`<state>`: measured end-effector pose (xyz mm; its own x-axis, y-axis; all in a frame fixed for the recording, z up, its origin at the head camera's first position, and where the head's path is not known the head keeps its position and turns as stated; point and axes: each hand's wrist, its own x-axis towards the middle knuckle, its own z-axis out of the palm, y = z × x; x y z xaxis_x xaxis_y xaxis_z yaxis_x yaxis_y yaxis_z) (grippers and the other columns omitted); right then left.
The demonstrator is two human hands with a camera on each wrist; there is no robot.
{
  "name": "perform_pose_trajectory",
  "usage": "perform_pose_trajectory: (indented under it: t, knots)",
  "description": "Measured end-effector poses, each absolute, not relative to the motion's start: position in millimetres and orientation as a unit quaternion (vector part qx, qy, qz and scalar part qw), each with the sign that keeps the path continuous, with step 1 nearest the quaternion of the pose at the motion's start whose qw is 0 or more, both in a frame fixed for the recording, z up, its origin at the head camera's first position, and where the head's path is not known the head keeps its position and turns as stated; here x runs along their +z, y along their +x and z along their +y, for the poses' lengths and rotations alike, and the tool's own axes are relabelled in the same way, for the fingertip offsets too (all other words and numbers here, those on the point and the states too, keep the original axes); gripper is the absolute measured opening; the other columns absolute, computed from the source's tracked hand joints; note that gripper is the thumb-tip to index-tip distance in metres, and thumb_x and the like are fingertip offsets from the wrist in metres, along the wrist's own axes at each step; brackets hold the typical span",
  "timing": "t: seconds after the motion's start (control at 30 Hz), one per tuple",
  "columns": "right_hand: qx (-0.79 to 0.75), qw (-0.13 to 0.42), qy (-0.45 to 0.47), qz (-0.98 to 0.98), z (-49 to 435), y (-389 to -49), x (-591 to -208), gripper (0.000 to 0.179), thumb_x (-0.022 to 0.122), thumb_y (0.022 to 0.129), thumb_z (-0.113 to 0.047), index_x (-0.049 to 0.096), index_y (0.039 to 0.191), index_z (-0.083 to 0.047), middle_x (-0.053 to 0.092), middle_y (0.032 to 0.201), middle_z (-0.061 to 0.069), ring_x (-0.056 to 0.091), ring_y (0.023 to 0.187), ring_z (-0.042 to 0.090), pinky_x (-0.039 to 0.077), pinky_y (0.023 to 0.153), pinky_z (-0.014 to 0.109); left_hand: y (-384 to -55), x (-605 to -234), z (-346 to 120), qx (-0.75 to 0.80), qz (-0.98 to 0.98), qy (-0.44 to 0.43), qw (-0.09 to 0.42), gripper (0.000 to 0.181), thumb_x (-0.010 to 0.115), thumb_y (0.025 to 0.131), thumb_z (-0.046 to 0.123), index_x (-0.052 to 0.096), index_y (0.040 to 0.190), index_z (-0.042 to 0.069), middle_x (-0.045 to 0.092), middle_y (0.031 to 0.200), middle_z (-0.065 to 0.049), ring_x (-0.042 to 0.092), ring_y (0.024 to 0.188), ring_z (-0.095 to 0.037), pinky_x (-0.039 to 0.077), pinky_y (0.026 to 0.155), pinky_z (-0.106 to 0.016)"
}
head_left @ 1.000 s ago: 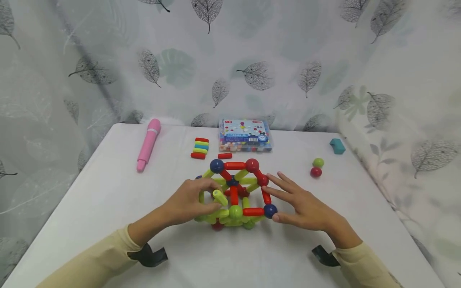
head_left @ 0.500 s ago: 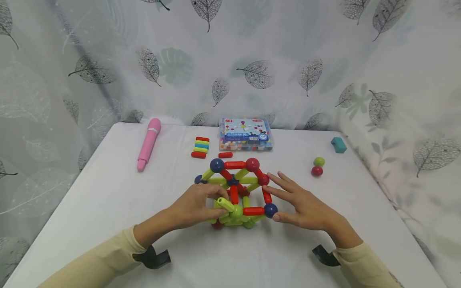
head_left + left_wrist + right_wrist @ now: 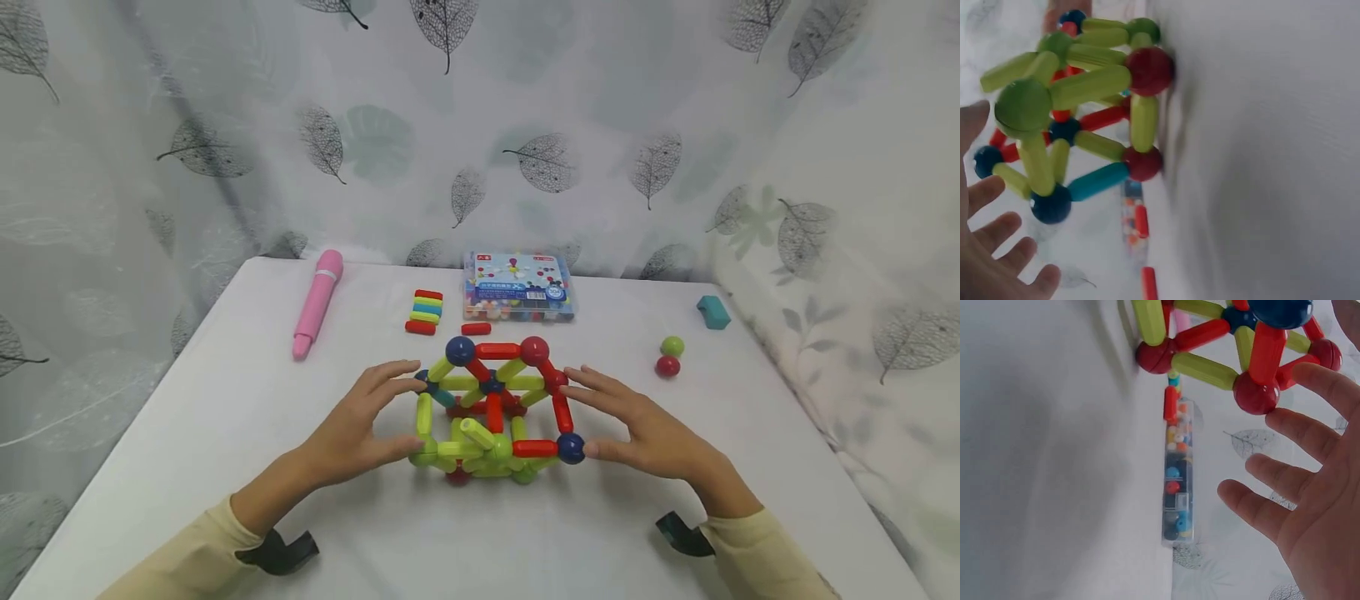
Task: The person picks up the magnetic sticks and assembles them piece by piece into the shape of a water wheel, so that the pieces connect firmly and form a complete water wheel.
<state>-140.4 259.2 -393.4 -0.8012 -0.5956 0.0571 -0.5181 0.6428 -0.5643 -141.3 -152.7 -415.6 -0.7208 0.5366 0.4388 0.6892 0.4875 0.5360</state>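
On the white table (image 3: 480, 546), left hand (image 3: 351, 435) and right hand (image 3: 654, 432), fingers spread, flank a multicoloured ball-and-rod plastic frame (image 3: 494, 411).

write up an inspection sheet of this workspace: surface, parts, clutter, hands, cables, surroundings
Surface: white table
Job's things: multicoloured ball-and-rod model standing on the table; one jutting green rod at its front, outer end free
Clutter: pink wand-shaped item at left; six loose rods and clear parts box behind the model; green ball, red ball and teal block at right
Hands: left hand and right hand flank the model, fingers spread, gripping nothing; exact contact hard to tell
Cables: nothing seen
Surroundings: leaf-print drape behind and at both sides
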Motion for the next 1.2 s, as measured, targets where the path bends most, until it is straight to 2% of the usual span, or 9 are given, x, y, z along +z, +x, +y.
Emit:
perform_pose_trajectory:
  t: [0.1, 0.2, 0.4, 0.5, 0.6, 0.8, 0.9, 1.1, 1.2]
  knots:
    - [-0.311, 0.062, -0.313, 0.895, 261, -144, -392, 0.071, 0.073, 0.090, -0.036, 0.045, 0.155, -0.028, 0.037, 0.163, 0.007, 0.028, 0.150, 0.039, 0.040, 0.103, 0.073, -143, -422, -157, -0.347, -0.860, -0.366, 0.075, 0.074, 0.081, 0.086, 0.041, 0.050, 0.148, 0.017, 0.037, 0.161, -0.006, 0.032, 0.149, -0.030, 0.046, 0.107, -0.059]
    - [-0.319, 0.062, -0.318, 0.891, 261, -145, -393, 0.070, 0.073, 0.090, -0.034, 0.046, 0.154, -0.028, 0.037, 0.162, 0.008, 0.031, 0.149, 0.039, 0.041, 0.102, 0.074, -143, -424, -159, -0.346, -0.860, -0.371, 0.052, 0.077, 0.078, 0.087, 0.043, 0.046, 0.152, 0.018, 0.032, 0.165, -0.004, 0.024, 0.154, -0.032, 0.040, 0.110, -0.064]
    - [-0.339, 0.061, -0.327, 0.880, 262, -152, -398, 0.066, 0.073, 0.091, -0.029, 0.049, 0.153, -0.025, 0.039, 0.161, 0.006, 0.037, 0.145, 0.038, 0.044, 0.101, 0.071, -143, -424, -162, -0.351, -0.859, -0.369, 0.039, 0.077, 0.078, 0.087, 0.041, 0.046, 0.153, 0.018, 0.033, 0.165, -0.004, 0.022, 0.154, -0.034, 0.039, 0.109, -0.067]
    - [-0.373, 0.051, -0.302, 0.876, 264, -175, -402, 0.055, 0.069, 0.095, -0.024, 0.054, 0.148, -0.018, 0.051, 0.153, 0.007, 0.049, 0.137, 0.033, 0.051, 0.101, 0.056, -143, -425, -162, -0.357, -0.860, -0.363, 0.031, 0.077, 0.077, 0.087, 0.042, 0.045, 0.154, 0.020, 0.032, 0.165, -0.002, 0.021, 0.155, -0.032, 0.038, 0.109, -0.067]
    - [-0.382, 0.048, -0.253, 0.887, 253, -218, -411, 0.048, 0.067, 0.099, -0.025, 0.057, 0.144, -0.014, 0.058, 0.144, 0.008, 0.058, 0.126, 0.029, 0.054, 0.100, 0.046, -142, -426, -161, -0.361, -0.860, -0.359, 0.025, 0.077, 0.077, 0.087, 0.042, 0.045, 0.154, 0.021, 0.031, 0.166, -0.001, 0.020, 0.155, -0.032, 0.038, 0.110, -0.066]
    - [-0.327, 0.093, -0.205, 0.918, 204, -294, -436, 0.058, 0.072, 0.095, -0.029, 0.053, 0.149, -0.018, 0.058, 0.138, 0.011, 0.058, 0.119, 0.031, 0.056, 0.095, 0.048, -144, -428, -157, -0.361, -0.858, -0.364, 0.024, 0.078, 0.077, 0.087, 0.043, 0.045, 0.154, 0.022, 0.030, 0.166, 0.000, 0.021, 0.155, -0.032, 0.037, 0.112, -0.065]
    - [-0.333, 0.113, -0.204, 0.914, 184, -308, -443, 0.058, 0.071, 0.095, -0.032, 0.053, 0.150, -0.023, 0.059, 0.136, 0.008, 0.057, 0.117, 0.029, 0.057, 0.092, 0.045, -143, -428, -157, -0.363, -0.861, -0.356, 0.017, 0.076, 0.076, 0.087, 0.044, 0.045, 0.154, 0.023, 0.029, 0.167, 0.002, 0.020, 0.156, -0.030, 0.037, 0.112, -0.064]
    - [-0.298, 0.111, -0.230, 0.920, 159, -315, -446, 0.058, 0.071, 0.096, -0.026, 0.053, 0.150, -0.020, 0.065, 0.134, 0.009, 0.058, 0.125, 0.031, 0.053, 0.101, 0.048, -140, -427, -160, -0.361, -0.865, -0.348, 0.014, 0.076, 0.076, 0.087, 0.045, 0.045, 0.154, 0.024, 0.030, 0.166, 0.002, 0.020, 0.155, -0.031, 0.038, 0.111, -0.065]
    - [-0.252, 0.102, -0.242, 0.932, 155, -318, -447, 0.057, 0.071, 0.096, -0.026, 0.053, 0.150, -0.018, 0.068, 0.127, 0.010, 0.060, 0.121, 0.029, 0.053, 0.100, 0.047, -141, -427, -159, -0.359, -0.866, -0.348, 0.014, 0.077, 0.076, 0.087, 0.046, 0.044, 0.155, 0.025, 0.030, 0.166, 0.002, 0.020, 0.155, -0.031, 0.039, 0.110, -0.064]
